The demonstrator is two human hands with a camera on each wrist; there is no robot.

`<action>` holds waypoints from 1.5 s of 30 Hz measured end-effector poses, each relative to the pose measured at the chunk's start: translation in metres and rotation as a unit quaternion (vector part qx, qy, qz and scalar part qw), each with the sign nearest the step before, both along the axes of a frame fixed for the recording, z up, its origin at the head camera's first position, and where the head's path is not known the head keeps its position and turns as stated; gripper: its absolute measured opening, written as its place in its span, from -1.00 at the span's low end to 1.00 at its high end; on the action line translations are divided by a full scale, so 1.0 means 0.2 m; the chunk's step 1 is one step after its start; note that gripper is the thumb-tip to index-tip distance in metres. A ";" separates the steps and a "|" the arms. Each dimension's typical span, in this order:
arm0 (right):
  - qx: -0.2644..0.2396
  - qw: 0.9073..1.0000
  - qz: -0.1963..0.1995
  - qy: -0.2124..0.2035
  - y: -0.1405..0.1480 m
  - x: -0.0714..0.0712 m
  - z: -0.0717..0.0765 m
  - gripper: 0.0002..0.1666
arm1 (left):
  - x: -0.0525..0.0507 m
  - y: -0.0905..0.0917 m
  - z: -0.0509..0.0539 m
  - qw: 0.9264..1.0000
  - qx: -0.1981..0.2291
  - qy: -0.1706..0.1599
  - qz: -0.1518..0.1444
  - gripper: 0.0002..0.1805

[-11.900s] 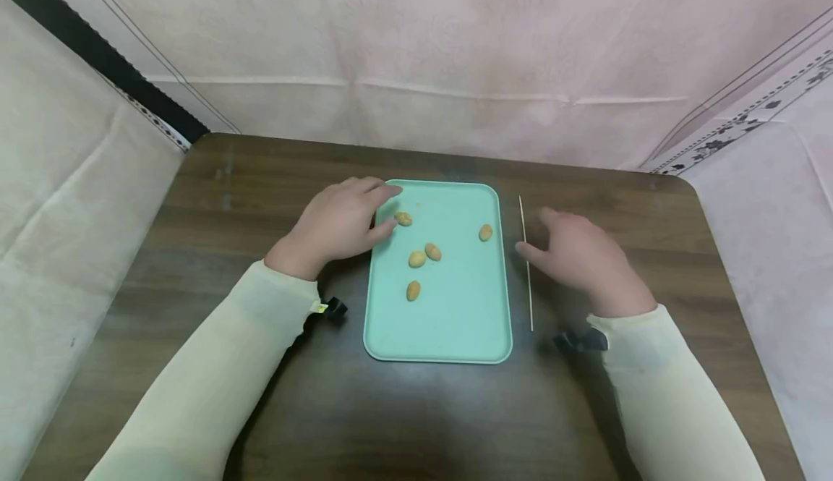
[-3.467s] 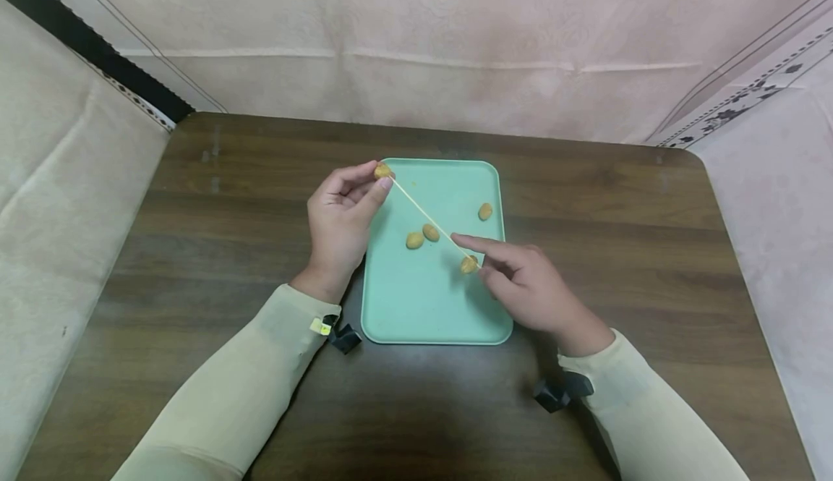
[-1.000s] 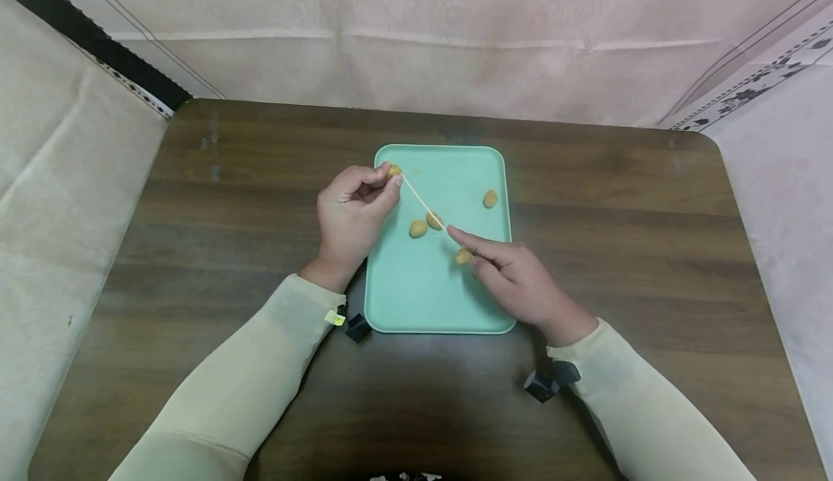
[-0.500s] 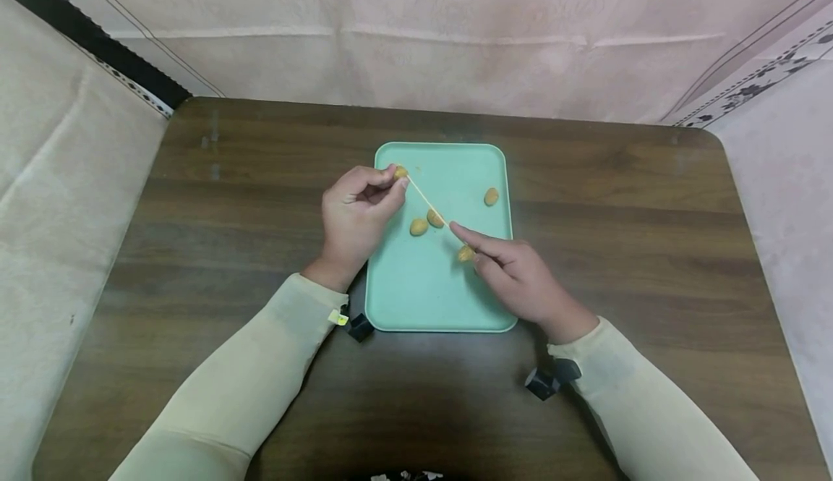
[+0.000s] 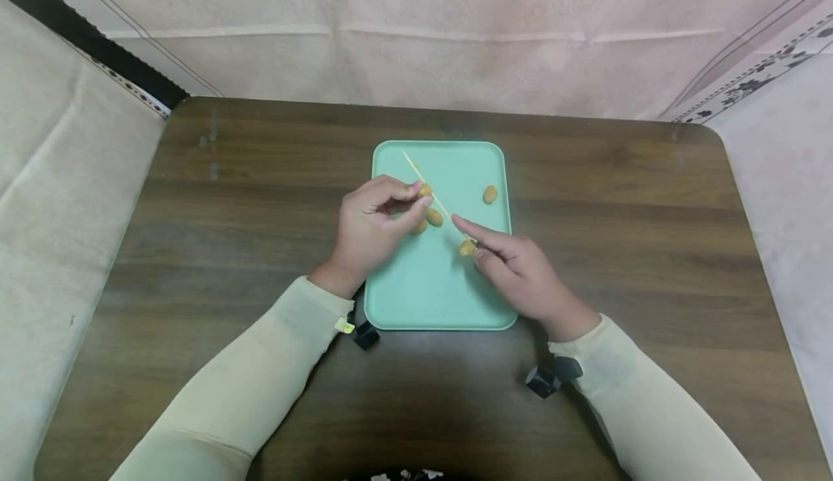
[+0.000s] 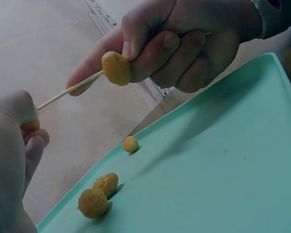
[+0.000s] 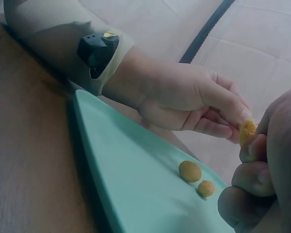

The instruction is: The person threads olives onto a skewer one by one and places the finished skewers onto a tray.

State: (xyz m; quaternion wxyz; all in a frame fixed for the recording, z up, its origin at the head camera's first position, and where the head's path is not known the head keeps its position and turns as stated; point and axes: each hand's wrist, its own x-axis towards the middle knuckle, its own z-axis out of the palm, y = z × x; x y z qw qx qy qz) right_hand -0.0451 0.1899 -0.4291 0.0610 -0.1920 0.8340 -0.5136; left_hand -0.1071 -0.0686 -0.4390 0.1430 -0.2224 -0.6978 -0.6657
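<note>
In the head view my left hand (image 5: 380,224) pinches a small yellow-brown oval piece (image 5: 425,189), perhaps a fruit, between thumb and fingers. A thin wooden skewer (image 5: 442,208) runs past or through this piece, and its tip sticks out beyond it. My right hand (image 5: 520,271) grips the skewer's lower end, the index finger stretched along it. Right at those fingers a second oval piece (image 6: 116,68) is threaded on the skewer. In the left wrist view the left hand (image 6: 9,155) partly hides its own piece.
Below the hands lies a mint-green tray (image 5: 436,300) on a wooden table (image 5: 260,177). Loose on it are an oval piece (image 5: 490,194) at the right and two more together, one the nearer piece (image 5: 434,217). Pale cloth (image 5: 416,47) hangs behind.
Since the earliest frame, the skewer was picked up from the table and one piece threaded. In the last half second, the left hand slid its piece down the skewer toward the right hand, exposing the tip.
</note>
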 end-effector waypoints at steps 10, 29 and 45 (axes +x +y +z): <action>-0.028 0.999 0.013 -0.014 0.00 0.00 0.04 -0.17 | 0.03 0.02 0.02 0.999 -0.034 0.004 -0.028 -0.85; -0.082 0.995 0.023 -0.048 -0.01 -0.02 0.08 0.00 | 0.06 0.05 0.02 0.990 -0.099 0.071 -0.072 -0.83; -0.082 0.995 0.021 -0.053 0.00 -0.02 0.07 -0.02 | 0.09 0.06 0.02 0.985 -0.112 0.081 -0.103 -0.69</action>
